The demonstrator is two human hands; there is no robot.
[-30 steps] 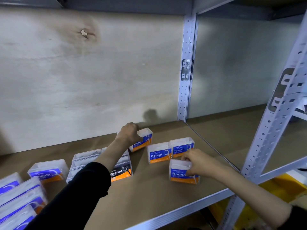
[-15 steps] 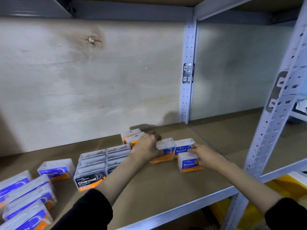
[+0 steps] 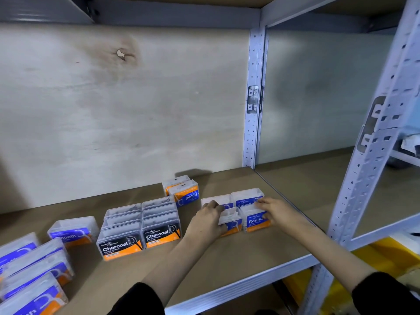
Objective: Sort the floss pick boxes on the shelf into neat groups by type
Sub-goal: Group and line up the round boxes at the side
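- left hand (image 3: 208, 221) grips clear plastic blue-orange Round floss box (image 3: 231, 220), front-left of four-box cluster
- right hand (image 3: 276, 212) grips the touching front-right Round box (image 3: 255, 221)
- cluster sits on brown shelf board (image 3: 238, 269), right end

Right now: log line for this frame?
left hand: grips front-left Round box | right hand: grips front-right Round box | Charcoal boxes: grouped

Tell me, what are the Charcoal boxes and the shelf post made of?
Charcoal boxes: likely clear, glossy plastic; you see through the tops, with printed black-orange labels. The shelf post: looks like painted metal, pale grey, punched with rows of holes.
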